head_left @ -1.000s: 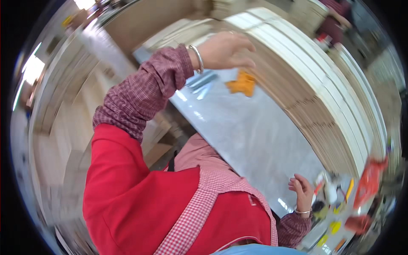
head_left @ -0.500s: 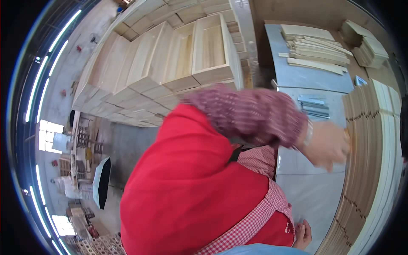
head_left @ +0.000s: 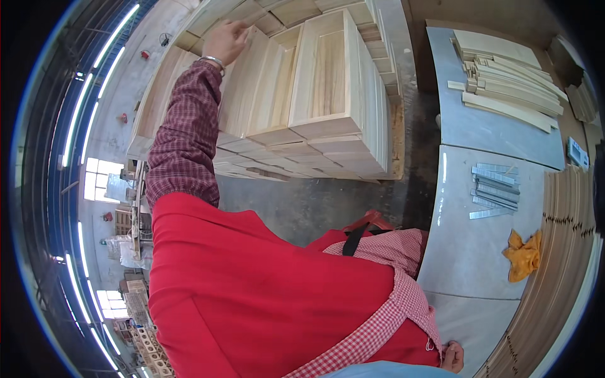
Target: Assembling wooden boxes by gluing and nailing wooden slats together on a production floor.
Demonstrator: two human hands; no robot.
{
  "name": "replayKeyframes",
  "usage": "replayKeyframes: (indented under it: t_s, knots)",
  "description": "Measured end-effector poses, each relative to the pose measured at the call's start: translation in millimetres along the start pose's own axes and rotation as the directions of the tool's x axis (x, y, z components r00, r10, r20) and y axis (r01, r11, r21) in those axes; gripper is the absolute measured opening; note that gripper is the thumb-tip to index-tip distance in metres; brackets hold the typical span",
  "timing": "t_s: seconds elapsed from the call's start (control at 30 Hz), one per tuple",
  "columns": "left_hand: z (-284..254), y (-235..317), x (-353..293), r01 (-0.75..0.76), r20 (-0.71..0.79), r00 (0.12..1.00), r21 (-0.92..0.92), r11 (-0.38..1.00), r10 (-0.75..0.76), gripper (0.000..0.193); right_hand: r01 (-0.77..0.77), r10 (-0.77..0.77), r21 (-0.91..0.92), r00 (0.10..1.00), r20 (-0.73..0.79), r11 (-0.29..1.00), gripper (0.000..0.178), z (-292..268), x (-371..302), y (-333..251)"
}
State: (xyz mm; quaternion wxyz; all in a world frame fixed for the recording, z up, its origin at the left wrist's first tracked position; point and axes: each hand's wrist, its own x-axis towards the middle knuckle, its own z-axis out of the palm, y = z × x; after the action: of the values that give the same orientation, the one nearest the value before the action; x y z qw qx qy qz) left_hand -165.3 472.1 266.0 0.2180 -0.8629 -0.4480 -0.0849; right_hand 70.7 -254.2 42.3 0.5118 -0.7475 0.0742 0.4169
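My left arm, in a plaid sleeve, reaches up and away to a stack of pale, open wooden boxes. My left hand, with a metal bracelet at the wrist, bends its fingers over the top edge of one wooden box. Part of that box is behind my forearm. Low on the right, my right hand shows only in part beside my checked apron, near the table edge. Its fingers are curled, and what they hold, if anything, is hidden.
A grey-topped table runs along the right. It bears an orange cloth, metal strips, wooden slats, and a tall stack of cardboard sheets. A red object is on the floor beyond my lap.
My left hand has swung from the cardboard stack on the right over to the wooden boxes on the left. The orange cloth now shows on the table. My right hand stays low.
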Motion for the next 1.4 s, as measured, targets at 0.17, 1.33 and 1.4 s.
replayKeyframes:
  t_s: [0.17, 1.33, 1.4]
  knots:
    - [12, 1, 8, 0.059, 0.118, 0.991, 0.065, 0.996, -0.066, 0.031, -0.062, 0.062, 0.091, 0.998, 0.009, 0.994, 0.023, -3, 4, 3]
    - [83, 65, 71, -0.267, 0.455, 0.864, 0.056, 0.962, 0.214, 0.032, 0.02, -0.002, 0.13, 0.991, -0.134, 0.991, 0.014, 3, -17, 16]
    - [119, 252, 93, -0.5, 0.394, 0.762, -0.146, 0.853, 0.514, 0.032, 0.079, -0.045, 0.195, 0.984, -0.171, 0.978, 0.011, 9, -15, 22]
